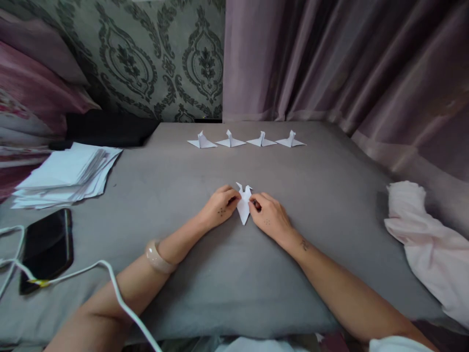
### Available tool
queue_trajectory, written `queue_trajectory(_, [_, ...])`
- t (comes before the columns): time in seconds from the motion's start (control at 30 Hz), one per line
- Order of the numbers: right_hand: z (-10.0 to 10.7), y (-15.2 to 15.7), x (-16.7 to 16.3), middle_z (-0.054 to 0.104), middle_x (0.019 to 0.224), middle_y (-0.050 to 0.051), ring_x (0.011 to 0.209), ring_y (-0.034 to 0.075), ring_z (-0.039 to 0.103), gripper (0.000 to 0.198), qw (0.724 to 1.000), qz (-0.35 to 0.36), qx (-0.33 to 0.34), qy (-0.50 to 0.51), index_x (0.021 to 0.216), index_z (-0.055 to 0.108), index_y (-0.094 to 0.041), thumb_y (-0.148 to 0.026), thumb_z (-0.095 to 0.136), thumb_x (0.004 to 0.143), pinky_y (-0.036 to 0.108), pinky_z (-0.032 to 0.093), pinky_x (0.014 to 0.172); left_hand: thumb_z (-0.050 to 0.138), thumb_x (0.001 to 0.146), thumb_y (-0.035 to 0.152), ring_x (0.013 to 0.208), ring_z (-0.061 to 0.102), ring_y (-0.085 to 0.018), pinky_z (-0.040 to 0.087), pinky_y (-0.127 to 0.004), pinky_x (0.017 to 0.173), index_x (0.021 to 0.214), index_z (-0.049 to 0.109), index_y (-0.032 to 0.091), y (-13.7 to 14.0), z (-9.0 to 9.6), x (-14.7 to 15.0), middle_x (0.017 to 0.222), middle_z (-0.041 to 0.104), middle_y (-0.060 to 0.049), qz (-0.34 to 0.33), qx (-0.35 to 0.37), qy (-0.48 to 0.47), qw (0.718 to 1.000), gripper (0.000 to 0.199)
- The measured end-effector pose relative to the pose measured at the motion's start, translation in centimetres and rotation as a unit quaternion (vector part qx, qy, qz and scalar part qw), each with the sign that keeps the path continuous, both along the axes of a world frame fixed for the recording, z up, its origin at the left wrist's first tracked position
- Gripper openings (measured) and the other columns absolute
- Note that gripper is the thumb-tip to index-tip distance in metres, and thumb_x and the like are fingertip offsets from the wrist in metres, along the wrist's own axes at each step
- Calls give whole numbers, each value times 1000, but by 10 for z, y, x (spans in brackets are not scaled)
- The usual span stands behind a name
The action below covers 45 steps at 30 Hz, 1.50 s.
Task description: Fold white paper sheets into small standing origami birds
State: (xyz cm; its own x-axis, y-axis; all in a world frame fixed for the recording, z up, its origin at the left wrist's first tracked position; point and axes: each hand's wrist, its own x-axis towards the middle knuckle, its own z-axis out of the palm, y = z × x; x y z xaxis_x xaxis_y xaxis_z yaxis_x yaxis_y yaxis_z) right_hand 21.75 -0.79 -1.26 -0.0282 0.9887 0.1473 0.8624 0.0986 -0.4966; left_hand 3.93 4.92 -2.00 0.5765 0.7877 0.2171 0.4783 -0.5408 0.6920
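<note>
A white origami crane (pixel 244 205) lies flat-folded in the middle of the grey-covered surface, its pointed end toward me and two thin points at the far end. My left hand (pixel 223 204) pinches its left edge between thumb and fingers. On the opposite side my right hand (pixel 269 213) grips the right edge the same way. Farther back stands a row of several finished paper cranes (pixel 261 139) with wings spread. My fingertips hide parts of the crane's sides.
At left are a stack of white paper (pixel 69 171), a black phone (pixel 49 247) and a white cable (pixel 110 269) crossing near my left forearm. Black cloth (pixel 110 129) lies behind the paper. Pale pink fabric (pixel 428 234) is bunched at right, below purple curtains (pixel 322 58).
</note>
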Motion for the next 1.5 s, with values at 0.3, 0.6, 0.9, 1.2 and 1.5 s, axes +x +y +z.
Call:
queue_trajectory(0.3, [4,-3,11,62,90,3,67,13,55,27,997,58,-32,41,107,67,-21,-21,51,85,25,43,69,59,81,22,80,58,-15,47,-28,73,100,67,18,6,13,-14,101,60,-8,-44,-71,13,996,22])
queue_trajectory(0.6, [3,4,9,65,80,3,68,14,57,25,996,1,-37,84,90,71,-21,-30,48,92,26,41,64,55,87,30,73,57,-13,46,-27,70,85,68,17,8,9,-7,93,60,-6,33,-116,-3,993,18])
queue_trajectory(0.9, [5,10,3,71,78,4,67,17,61,21,991,-71,-64,92,79,71,-21,-31,54,88,28,41,65,57,85,28,70,53,-12,44,-27,68,78,65,15,8,9,0,90,57,-6,62,-120,-4,991,17])
queue_trajectory(1.2, [1,10,3,72,80,5,73,19,64,21,995,-62,-47,57,81,70,-21,-32,54,89,29,42,67,58,85,33,69,53,-13,43,-27,65,73,66,15,11,13,-1,88,58,-6,67,-152,-9,986,23])
queue_trajectory(1.5, [0,11,3,71,80,6,73,20,64,22,996,-62,-46,41,80,70,-21,-32,54,89,30,41,66,60,85,35,69,52,-13,42,-27,66,75,67,15,14,10,-2,87,58,-5,69,-161,-23,984,23])
